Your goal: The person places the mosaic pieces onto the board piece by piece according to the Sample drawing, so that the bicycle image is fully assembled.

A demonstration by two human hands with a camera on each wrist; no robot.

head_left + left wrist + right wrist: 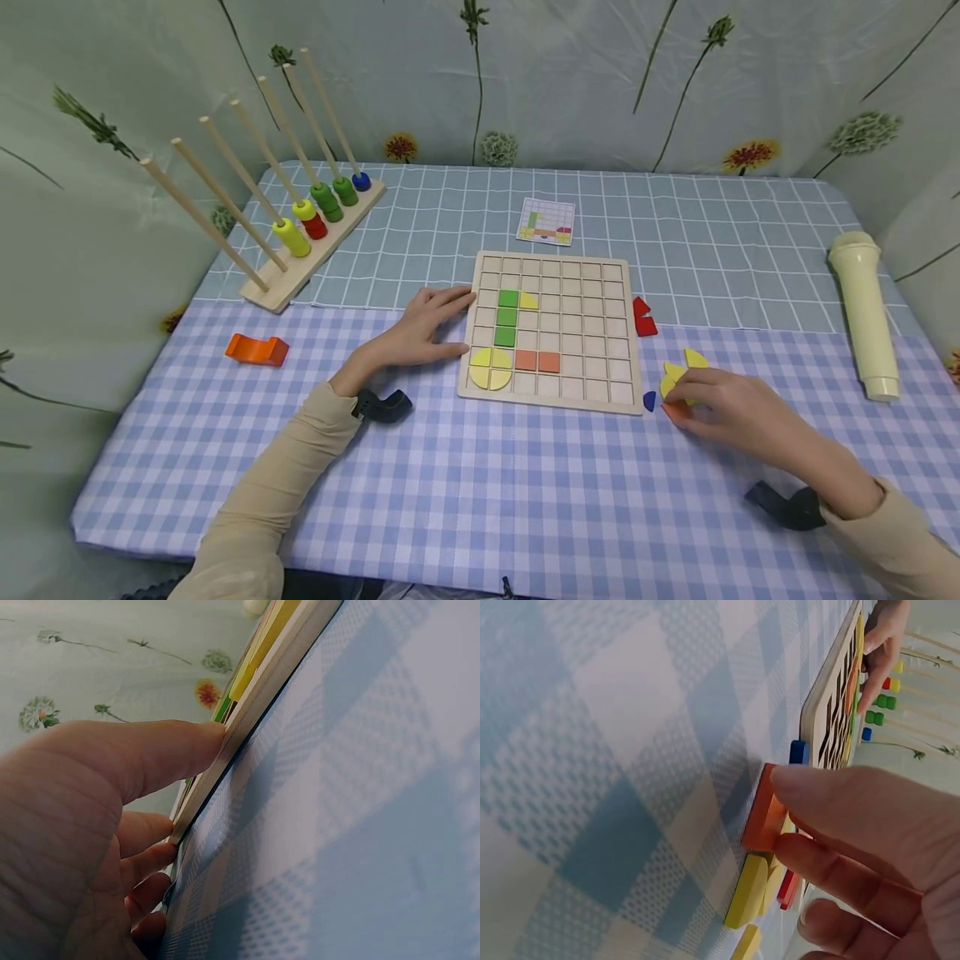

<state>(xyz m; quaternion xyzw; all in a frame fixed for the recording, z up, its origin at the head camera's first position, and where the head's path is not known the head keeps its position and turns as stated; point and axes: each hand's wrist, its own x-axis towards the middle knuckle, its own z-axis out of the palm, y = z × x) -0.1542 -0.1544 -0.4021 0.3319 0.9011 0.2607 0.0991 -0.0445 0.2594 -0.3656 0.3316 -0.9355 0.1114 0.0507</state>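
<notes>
My left hand [426,329] touches the left edge of the wooden grid board [555,404], thumb and fingers along its rim, as the left wrist view also shows. Green squares [507,317], two orange squares [537,361], a yellow quarter-round [528,301] and a yellow disc of quarter pieces [491,368] lie in the grid. Right of the board, my right hand [723,408] pinches an orange block [762,814] between thumb and forefinger, low over the cloth. Yellow pieces [747,891] lie beside those fingers, and a small blue piece [649,401] sits between hand and board.
Red pieces [643,318] lie by the board's right edge. A printed pattern card [546,222] is behind the board. A peg stand with coloured rings [300,267] stands back left, an orange curved piece [257,350] at left, a cream cylinder [864,317] far right.
</notes>
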